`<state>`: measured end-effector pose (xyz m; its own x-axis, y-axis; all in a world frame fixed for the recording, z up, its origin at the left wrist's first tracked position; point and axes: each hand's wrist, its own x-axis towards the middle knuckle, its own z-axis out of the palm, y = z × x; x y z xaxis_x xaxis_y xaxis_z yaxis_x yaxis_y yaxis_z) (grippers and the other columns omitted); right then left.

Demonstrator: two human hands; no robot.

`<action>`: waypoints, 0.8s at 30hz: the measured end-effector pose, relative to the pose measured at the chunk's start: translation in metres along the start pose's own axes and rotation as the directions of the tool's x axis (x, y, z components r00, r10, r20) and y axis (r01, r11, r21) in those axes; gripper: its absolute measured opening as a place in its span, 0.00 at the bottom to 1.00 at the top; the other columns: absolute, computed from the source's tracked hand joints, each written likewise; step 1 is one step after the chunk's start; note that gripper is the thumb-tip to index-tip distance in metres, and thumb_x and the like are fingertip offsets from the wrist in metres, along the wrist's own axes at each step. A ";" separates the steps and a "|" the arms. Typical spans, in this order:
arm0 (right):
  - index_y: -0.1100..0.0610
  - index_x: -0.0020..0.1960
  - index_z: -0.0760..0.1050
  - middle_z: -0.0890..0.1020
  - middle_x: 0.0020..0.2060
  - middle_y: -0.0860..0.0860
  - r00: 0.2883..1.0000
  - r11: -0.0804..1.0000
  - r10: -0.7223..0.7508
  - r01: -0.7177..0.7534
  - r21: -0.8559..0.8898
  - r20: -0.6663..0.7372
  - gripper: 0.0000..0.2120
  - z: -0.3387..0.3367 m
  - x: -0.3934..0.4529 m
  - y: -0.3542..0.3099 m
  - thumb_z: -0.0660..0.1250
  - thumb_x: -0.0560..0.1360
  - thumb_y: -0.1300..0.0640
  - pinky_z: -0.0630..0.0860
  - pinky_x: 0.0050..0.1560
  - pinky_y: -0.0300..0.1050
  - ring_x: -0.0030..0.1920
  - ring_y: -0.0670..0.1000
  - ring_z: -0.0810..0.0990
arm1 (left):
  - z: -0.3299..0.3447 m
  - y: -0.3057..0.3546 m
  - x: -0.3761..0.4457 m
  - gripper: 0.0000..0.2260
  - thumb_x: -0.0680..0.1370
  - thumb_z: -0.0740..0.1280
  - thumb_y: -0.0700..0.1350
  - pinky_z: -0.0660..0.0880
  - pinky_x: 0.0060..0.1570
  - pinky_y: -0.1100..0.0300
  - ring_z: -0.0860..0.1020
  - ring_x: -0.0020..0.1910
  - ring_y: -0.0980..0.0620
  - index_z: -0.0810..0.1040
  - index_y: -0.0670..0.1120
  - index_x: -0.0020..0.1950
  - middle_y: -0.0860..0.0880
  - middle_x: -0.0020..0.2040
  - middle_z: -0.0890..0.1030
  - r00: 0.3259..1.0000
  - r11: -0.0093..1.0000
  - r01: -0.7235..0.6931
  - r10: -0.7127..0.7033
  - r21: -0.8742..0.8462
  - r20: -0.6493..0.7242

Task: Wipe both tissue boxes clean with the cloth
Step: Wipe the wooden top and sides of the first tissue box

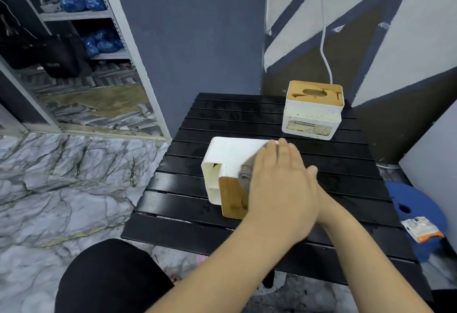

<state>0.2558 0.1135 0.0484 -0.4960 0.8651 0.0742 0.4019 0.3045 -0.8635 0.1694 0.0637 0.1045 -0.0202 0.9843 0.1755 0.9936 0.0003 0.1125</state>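
A black slatted table [247,119] is seen from above. A white tissue box [232,159] lies on its side near the middle, wooden lid toward the viewer. The left hand [279,184] is laid flat on it, fingers straight, over a grey cloth [244,176]. The right hand [314,176] is mostly hidden behind the left — its grip cannot be told. A second box [312,112] stands upright at the far right.

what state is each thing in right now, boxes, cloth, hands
near tissue box: tipped on its side, wooden lid facing the camera
far tissue box: upright, wooden lid on top, untouched
cloth: grey, pressed against the near box, mostly hidden under the hand
left hand: flat, fingers straight, pressing the cloth on the near box
right hand: mostly hidden behind the left hand, grip unclear
table: black, slatted, carries both boxes
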 end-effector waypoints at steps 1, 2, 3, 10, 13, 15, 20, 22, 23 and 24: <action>0.63 0.72 0.67 0.68 0.57 0.46 1.000 0.999 0.002 -0.001 -0.034 0.016 0.28 -0.001 -0.003 -0.002 0.70 0.77 0.56 0.63 0.61 0.30 0.60 0.37 0.71 | -0.002 0.001 0.002 0.26 0.80 0.45 0.48 0.46 0.80 0.45 0.67 0.72 0.39 0.67 0.36 0.72 0.38 0.71 0.74 1.000 1.000 -0.008 0.008 -0.015 -0.022; 0.58 0.70 0.69 0.69 0.59 0.46 0.999 0.998 -0.034 0.035 -0.047 0.020 0.23 -0.001 -0.004 -0.007 0.69 0.77 0.58 0.64 0.63 0.31 0.61 0.36 0.71 | -0.007 -0.003 0.004 0.23 0.82 0.48 0.49 0.49 0.78 0.48 0.66 0.73 0.41 0.69 0.39 0.72 0.40 0.72 0.74 0.998 0.998 -0.055 0.055 -0.017 -0.005; 0.51 0.67 0.69 0.71 0.60 0.45 0.996 0.995 -0.093 0.093 -0.029 0.003 0.21 -0.001 -0.004 -0.009 0.70 0.75 0.58 0.67 0.66 0.33 0.60 0.32 0.71 | -0.010 -0.012 0.005 0.22 0.84 0.52 0.51 0.54 0.77 0.50 0.65 0.75 0.45 0.71 0.44 0.73 0.43 0.74 0.72 0.994 0.992 -0.108 0.108 -0.063 0.001; 0.51 0.77 0.62 0.73 0.71 0.46 0.991 0.984 -0.128 0.131 0.120 -0.037 0.45 0.001 0.003 0.008 0.83 0.67 0.55 0.75 0.69 0.48 0.72 0.46 0.74 | -0.011 -0.047 0.011 0.24 0.86 0.46 0.58 0.40 0.80 0.48 0.46 0.83 0.46 0.57 0.56 0.82 0.50 0.84 0.52 0.962 0.962 -0.241 0.254 -0.127 0.100; 0.43 0.75 0.59 0.71 0.70 0.37 0.999 0.989 -0.045 0.047 0.138 -0.020 0.53 0.000 0.001 0.012 0.87 0.60 0.53 0.72 0.72 0.48 0.71 0.40 0.70 | -0.013 -0.055 0.028 0.25 0.86 0.45 0.57 0.39 0.80 0.46 0.46 0.83 0.45 0.54 0.54 0.83 0.50 0.84 0.52 0.976 0.979 -0.166 0.180 -0.119 0.119; 0.41 0.76 0.57 0.70 0.70 0.36 1.000 0.992 -0.007 0.009 0.129 -0.010 0.56 0.000 0.000 0.014 0.88 0.59 0.52 0.70 0.73 0.47 0.72 0.39 0.69 | -0.014 -0.063 0.037 0.25 0.86 0.44 0.58 0.40 0.79 0.45 0.47 0.83 0.44 0.55 0.54 0.83 0.50 0.84 0.53 0.981 0.987 -0.110 0.126 -0.115 0.146; 0.38 0.75 0.56 0.67 0.70 0.31 1.000 0.990 0.004 -0.002 0.139 -0.009 0.55 0.001 0.000 0.014 0.88 0.59 0.51 0.70 0.69 0.40 0.70 0.33 0.66 | -0.012 -0.101 0.045 0.23 0.86 0.45 0.57 0.48 0.79 0.43 0.56 0.81 0.41 0.65 0.55 0.78 0.49 0.80 0.64 0.992 0.990 0.077 -0.064 -0.119 0.108; 0.37 0.75 0.56 0.66 0.70 0.31 1.000 0.990 0.003 -0.002 0.140 -0.007 0.55 0.001 -0.001 0.014 0.87 0.59 0.50 0.69 0.67 0.38 0.70 0.31 0.65 | -0.011 -0.116 0.041 0.21 0.86 0.48 0.57 0.58 0.78 0.43 0.64 0.77 0.42 0.70 0.54 0.75 0.50 0.75 0.70 0.991 0.970 0.126 -0.112 -0.209 0.078; 0.37 0.75 0.55 0.66 0.70 0.31 1.000 0.990 0.005 -0.005 0.139 -0.005 0.55 0.002 -0.001 0.014 0.87 0.59 0.50 0.69 0.67 0.37 0.70 0.30 0.65 | -0.012 -0.120 0.038 0.21 0.85 0.49 0.57 0.63 0.75 0.45 0.67 0.74 0.44 0.70 0.54 0.74 0.51 0.74 0.71 0.987 0.946 0.159 -0.143 -0.281 0.075; 0.38 0.75 0.55 0.66 0.70 0.30 1.000 0.991 0.009 -0.008 0.133 -0.006 0.55 0.002 0.000 0.013 0.87 0.60 0.49 0.69 0.67 0.36 0.69 0.29 0.64 | -0.011 -0.122 0.036 0.21 0.85 0.51 0.58 0.67 0.71 0.47 0.69 0.72 0.46 0.71 0.55 0.74 0.52 0.73 0.72 0.981 0.916 0.193 -0.179 -0.353 0.073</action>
<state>0.2599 0.1165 0.0361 -0.4878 0.8702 0.0690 0.2998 0.2413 -0.9230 0.0461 0.0970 0.1079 -0.1895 0.9786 0.0807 0.8668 0.1281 0.4819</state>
